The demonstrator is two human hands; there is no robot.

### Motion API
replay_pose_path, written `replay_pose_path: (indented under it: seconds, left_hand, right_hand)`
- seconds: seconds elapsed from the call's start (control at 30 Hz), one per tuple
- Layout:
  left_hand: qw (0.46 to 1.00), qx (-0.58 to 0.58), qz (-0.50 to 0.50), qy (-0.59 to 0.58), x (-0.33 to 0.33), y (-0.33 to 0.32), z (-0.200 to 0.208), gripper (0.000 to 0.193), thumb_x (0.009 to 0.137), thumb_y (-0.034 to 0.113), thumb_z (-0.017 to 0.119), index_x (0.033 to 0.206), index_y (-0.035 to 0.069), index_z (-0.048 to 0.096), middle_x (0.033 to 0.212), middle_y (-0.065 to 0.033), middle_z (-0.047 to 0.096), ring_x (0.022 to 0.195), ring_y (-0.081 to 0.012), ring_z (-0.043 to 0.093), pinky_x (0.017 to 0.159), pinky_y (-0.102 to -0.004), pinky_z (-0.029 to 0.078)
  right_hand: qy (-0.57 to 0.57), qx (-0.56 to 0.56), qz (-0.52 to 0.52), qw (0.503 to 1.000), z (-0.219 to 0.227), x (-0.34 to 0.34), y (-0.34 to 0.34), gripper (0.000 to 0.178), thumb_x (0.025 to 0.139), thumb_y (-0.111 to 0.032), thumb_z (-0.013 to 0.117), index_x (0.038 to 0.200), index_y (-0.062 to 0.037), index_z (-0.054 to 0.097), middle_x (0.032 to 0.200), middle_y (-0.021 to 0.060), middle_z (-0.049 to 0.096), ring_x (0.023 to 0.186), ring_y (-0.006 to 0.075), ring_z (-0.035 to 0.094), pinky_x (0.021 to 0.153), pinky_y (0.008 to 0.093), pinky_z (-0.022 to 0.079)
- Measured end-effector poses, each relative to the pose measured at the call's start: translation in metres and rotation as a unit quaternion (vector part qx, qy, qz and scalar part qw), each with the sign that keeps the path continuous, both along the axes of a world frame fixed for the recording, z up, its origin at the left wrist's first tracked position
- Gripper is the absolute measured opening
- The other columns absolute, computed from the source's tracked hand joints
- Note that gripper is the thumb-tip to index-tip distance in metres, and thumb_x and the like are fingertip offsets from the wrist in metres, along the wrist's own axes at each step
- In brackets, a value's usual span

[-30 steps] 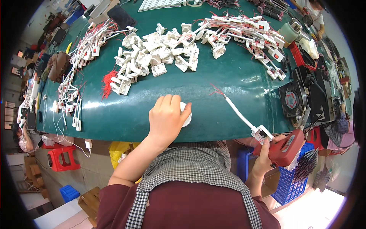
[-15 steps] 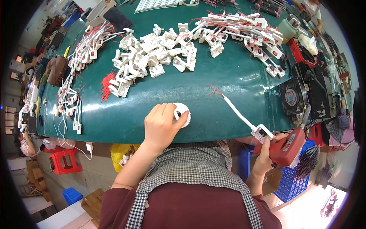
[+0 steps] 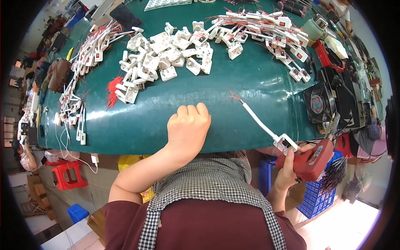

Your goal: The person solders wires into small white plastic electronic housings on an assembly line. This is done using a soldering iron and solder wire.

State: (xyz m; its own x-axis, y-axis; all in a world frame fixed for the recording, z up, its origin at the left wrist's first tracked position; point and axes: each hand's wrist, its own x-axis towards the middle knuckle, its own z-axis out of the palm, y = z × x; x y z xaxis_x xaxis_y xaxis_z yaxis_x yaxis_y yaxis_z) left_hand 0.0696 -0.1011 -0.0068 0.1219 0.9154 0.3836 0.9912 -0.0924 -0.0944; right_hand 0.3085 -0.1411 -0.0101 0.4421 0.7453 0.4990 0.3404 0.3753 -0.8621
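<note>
My left hand (image 3: pixel 189 128) is closed in a fist over the near edge of the green table (image 3: pixel 166 102), its knuckles up. Whatever the fingers enclose is hidden. On the right, my right hand (image 3: pixel 287 168) grips a red boxy hand tool (image 3: pixel 313 160) beyond the table edge. Between its thumb and fingers sits a white plastic housing (image 3: pixel 286 143). From that housing a white cable (image 3: pixel 259 121) runs up and left over the table, ending in bare red wires (image 3: pixel 234 96).
White plastic housings (image 3: pixel 168 52) lie heaped mid-table. Cabled switch pieces (image 3: pixel 271 31) spread at back right, others (image 3: pixel 89 54) at left. Red wires (image 3: pixel 112 91) lie beside the heap. A small fan (image 3: pixel 317 104) stands at the right edge; a blue crate (image 3: pixel 314 202) is below.
My left hand has shifted right and turned into a fist; the white round piece seen under its fingers earlier is now out of sight. My right hand has barely moved.
</note>
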Motion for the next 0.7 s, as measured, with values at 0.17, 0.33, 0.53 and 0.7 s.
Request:
replay_pose_path:
  seconds: [0.17, 0.33, 0.53, 0.7]
  left_hand:
    - [0.987, 0.03, -0.1, -0.121, -0.015, 0.011, -0.003, 0.031, 0.069, 0.023, 0.074, 0.061, 0.007, 0.048, 0.065, -0.0039, 0.048, 0.067, -0.0217, 0.051, 0.051, -0.0333, 0.042]
    - [0.96, -0.026, -0.105, -0.259, -0.02, 0.005, -0.012, 0.018, 0.076, 0.016, 0.068, 0.071, 0.004, 0.056, 0.075, -0.0069, 0.051, 0.074, -0.0253, 0.052, 0.065, -0.0367, 0.045]
    - [0.921, -0.004, -0.167, -0.352, -0.048, -0.022, -0.01, 0.026, 0.084, 0.01, 0.059, 0.107, 0.0, 0.058, 0.107, -0.0158, 0.059, 0.099, -0.0319, 0.056, 0.094, -0.0426, 0.039]
    - [0.931, 0.05, -0.168, -0.319, -0.043, -0.049, 0.049, 0.048, 0.075, 0.009, 0.066, 0.12, -0.001, 0.053, 0.121, -0.0154, 0.054, 0.108, -0.0309, 0.054, 0.101, -0.0465, 0.034]
  right_hand:
    - [-0.02, -0.03, 0.017, 0.999, -0.002, 0.003, -0.005, 0.041, 0.082, 0.008, 0.058, 0.114, -0.0011, 0.035, 0.099, 0.0056, 0.044, 0.073, 0.0108, 0.051, 0.063, 0.0226, 0.044]
    - [-0.005, -0.031, 0.036, 0.999, 0.002, 0.003, -0.009, 0.045, 0.082, 0.008, 0.057, 0.118, -0.0011, 0.032, 0.101, 0.0059, 0.044, 0.074, 0.0115, 0.052, 0.064, 0.0232, 0.045]
    - [0.025, -0.028, 0.044, 0.998, 0.01, -0.011, -0.006, 0.049, 0.079, 0.009, 0.058, 0.119, -0.0028, 0.032, 0.099, 0.006, 0.044, 0.081, 0.0126, 0.049, 0.072, 0.026, 0.044]
    - [0.004, -0.149, 0.224, 0.963, 0.006, -0.02, 0.011, 0.085, 0.072, 0.008, 0.066, 0.141, -0.0073, 0.021, 0.102, 0.0071, 0.047, 0.083, 0.0107, 0.048, 0.067, 0.023, 0.045]
